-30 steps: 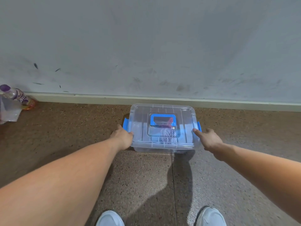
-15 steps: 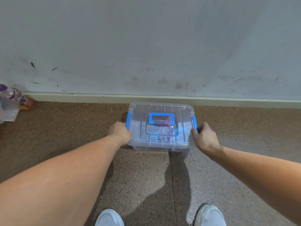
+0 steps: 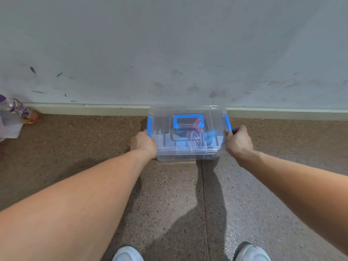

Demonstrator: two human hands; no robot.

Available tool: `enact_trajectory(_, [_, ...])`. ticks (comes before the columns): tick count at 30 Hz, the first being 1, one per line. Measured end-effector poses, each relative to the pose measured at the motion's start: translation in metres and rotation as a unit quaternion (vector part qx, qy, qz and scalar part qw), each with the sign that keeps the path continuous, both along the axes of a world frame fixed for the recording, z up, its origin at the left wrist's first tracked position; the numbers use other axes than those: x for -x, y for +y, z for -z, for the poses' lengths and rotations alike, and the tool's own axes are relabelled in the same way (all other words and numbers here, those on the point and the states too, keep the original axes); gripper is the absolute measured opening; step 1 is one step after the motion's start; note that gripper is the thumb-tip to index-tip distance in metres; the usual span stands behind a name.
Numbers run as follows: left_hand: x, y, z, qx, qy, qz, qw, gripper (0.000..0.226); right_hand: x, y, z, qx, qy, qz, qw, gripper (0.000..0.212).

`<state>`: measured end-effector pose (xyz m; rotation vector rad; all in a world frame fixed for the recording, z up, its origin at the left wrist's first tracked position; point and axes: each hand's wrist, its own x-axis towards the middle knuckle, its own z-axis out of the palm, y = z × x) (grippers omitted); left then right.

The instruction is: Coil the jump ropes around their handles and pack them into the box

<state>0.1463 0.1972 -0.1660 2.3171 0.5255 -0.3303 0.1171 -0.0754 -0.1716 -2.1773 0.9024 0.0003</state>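
Note:
A clear plastic box (image 3: 163, 147) with a closed clear lid, a blue carry handle (image 3: 188, 120) and blue side latches stands on the floor close to the wall. Through the lid I see coiled jump ropes (image 3: 195, 139), striped cord with blue and pink parts. My left hand (image 3: 144, 144) grips the box's left end at the blue latch. At the right end my right hand (image 3: 238, 142) is curled round the other latch. The fingertips of both hands are hidden behind the box's sides.
A grey scuffed wall with a pale skirting board (image 3: 94, 109) runs right behind the box. A bottle with a purple label (image 3: 20, 112) and a clear bag (image 3: 9, 127) lie at the far left. My two light shoes (image 3: 128, 254) stand on the speckled brown floor.
My right hand went from pointing at the right latch to gripping that end. The box now sits farther from me, nearer the skirting board, with both hands on its ends.

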Motion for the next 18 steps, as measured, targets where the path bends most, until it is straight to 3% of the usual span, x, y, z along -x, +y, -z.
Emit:
enact_trajectory(11, [-0.007,0.003,0.001,-0.005,-0.004,0.026,1.000,0.043,-0.009,-0.003,0.006,-0.029,-0.011,-0.018,0.999,0.030])
enact_trajectory(15, [-0.002,0.010,-0.013,-0.035,0.046,0.073,0.996,0.066,-0.005,-0.007,-0.004,-0.015,0.025,-0.048,0.998,0.035])
enact_trajectory(18, [-0.002,0.022,-0.038,-0.051,0.015,0.053,0.997,0.071,0.001,-0.011,-0.024,0.018,0.034,-0.072,0.997,0.045])
